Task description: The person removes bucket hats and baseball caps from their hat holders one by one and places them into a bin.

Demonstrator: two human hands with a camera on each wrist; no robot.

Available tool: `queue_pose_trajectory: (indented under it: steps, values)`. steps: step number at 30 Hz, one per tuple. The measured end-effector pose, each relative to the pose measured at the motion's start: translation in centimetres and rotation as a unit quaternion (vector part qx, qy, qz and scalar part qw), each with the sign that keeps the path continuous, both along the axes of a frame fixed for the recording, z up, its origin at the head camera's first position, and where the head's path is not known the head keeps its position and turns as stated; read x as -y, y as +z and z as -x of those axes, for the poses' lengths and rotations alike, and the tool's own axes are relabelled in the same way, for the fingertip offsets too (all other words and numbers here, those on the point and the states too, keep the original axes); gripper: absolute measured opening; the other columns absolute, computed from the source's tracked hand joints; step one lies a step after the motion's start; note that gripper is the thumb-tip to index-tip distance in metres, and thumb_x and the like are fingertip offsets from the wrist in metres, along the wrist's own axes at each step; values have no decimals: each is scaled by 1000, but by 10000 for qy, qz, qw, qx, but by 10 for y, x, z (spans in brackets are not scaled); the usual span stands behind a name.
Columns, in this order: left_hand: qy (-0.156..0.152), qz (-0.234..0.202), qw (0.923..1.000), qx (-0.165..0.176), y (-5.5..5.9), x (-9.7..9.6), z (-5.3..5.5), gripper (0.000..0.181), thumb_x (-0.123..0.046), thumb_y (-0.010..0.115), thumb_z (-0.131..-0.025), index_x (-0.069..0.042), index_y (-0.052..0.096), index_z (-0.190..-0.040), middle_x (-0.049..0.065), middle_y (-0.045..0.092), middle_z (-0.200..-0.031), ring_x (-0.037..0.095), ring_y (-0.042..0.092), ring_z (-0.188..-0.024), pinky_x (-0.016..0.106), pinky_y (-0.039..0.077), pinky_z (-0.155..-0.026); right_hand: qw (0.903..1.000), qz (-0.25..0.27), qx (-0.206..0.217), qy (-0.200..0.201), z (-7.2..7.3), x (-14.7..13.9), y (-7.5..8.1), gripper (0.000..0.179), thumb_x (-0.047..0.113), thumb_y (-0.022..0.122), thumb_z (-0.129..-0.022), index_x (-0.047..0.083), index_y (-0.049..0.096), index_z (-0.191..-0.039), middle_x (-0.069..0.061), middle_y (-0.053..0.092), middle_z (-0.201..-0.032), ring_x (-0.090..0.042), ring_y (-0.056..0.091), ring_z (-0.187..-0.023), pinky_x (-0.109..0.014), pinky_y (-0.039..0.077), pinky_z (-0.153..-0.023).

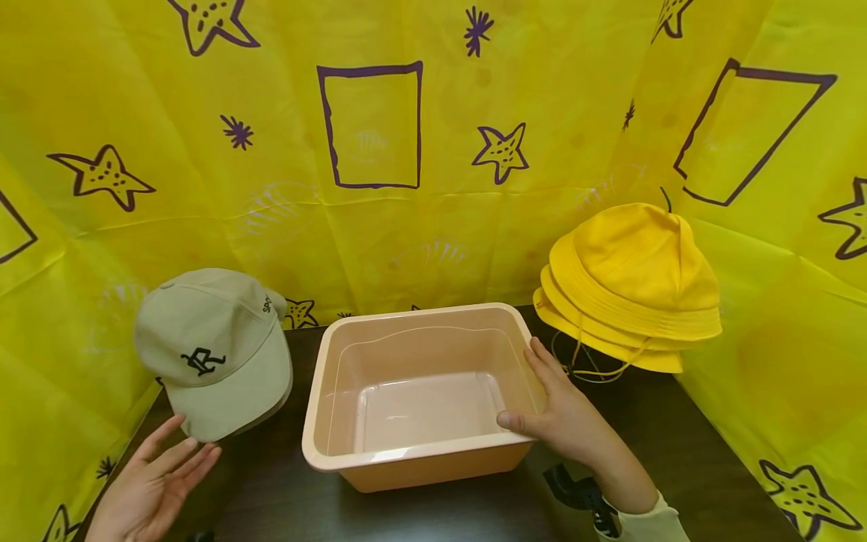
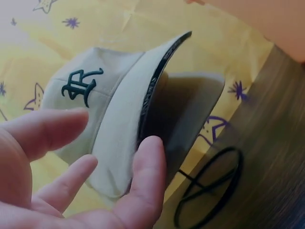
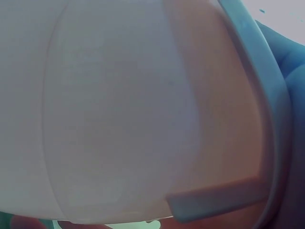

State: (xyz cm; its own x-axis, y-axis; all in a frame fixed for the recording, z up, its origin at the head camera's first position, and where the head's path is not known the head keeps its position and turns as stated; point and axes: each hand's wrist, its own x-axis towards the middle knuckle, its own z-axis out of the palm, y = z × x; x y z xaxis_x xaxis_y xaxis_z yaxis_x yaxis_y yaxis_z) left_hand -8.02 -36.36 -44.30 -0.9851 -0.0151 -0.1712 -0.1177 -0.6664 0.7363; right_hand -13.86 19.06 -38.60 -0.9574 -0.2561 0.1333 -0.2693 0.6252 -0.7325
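The beige cap [image 1: 210, 324] sits over the surface's [image 1: 284, 497] far left corner, its brim angled toward the near edge. The person's left hand [image 1: 159, 478] is beside that brim, its grip wide and loose, with nothing held; whether a fingertip touches the brim, one cannot tell. The pink tub [image 1: 420, 452] stands mid-surface, close to the far edge, and the right hand [image 1: 565, 410] holds it at its near right corner, thumb over the rim.

The step in hand seems to be a reach for the cap. The left wrist view shows a second, lower brim [image 2: 200, 90] under the upper one, so the left hand does best to decide between one layer and both before it closes. A light pinch on the brim should spare the crown. The black cord [image 2: 209, 188] below could snag. Steady, gentle pressure from the right hand should keep the tub from sliding toward the yellow hats [image 1: 630, 278] at the far right corner.
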Motion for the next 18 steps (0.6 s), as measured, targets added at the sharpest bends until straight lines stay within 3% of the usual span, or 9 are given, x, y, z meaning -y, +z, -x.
queue_pose_trajectory:
  steps: [4, 8, 14, 18]
  values:
    - [-69, -359, 9991, -209, -2, -4, -1, 46, 10, 36, -104, -18, 69, -120, 8, 53, -110, 29, 64, -95, 42, 51, -91, 10000, 18, 14, 18, 0, 0, 0, 111, 52, 83, -76, -1, 27, -156, -12, 9, -165, -44, 11, -145, -69, 21, -106]
    - [129, -652, 9976, -170, -2, -11, -1, 46, 11, 37, -103, -20, 65, -121, 4, 54, -113, 31, 65, -99, 45, 50, -93, 10000, 37, 33, 22, 0, 0, 0, 111, 52, 83, -76, 0, 26, -156, -11, 8, -165, -44, 11, -145, -69, 20, -106]
    - [716, -1436, 9864, -340, 1, -30, 1, 47, 16, 39, -100, -18, 65, -119, 6, 57, -111, 32, 66, -97, 52, 50, -91, 10000, -18, -13, 34, 0, 0, 1, 111, 53, 82, -76, 0, 25, -156, -12, 8, -165, -44, 12, -145, -69, 22, -106]
    - [1415, -1861, 9722, -127, 5, -40, 3, 48, 20, 42, -97, -18, 66, -115, 0, 55, -112, 30, 65, -94, 51, 52, -87, 10000, -10, 1, 30, 0, 0, 1, 111, 53, 82, -76, 0, 25, -156, -11, 8, -165, -44, 12, -145, -68, 21, -106]
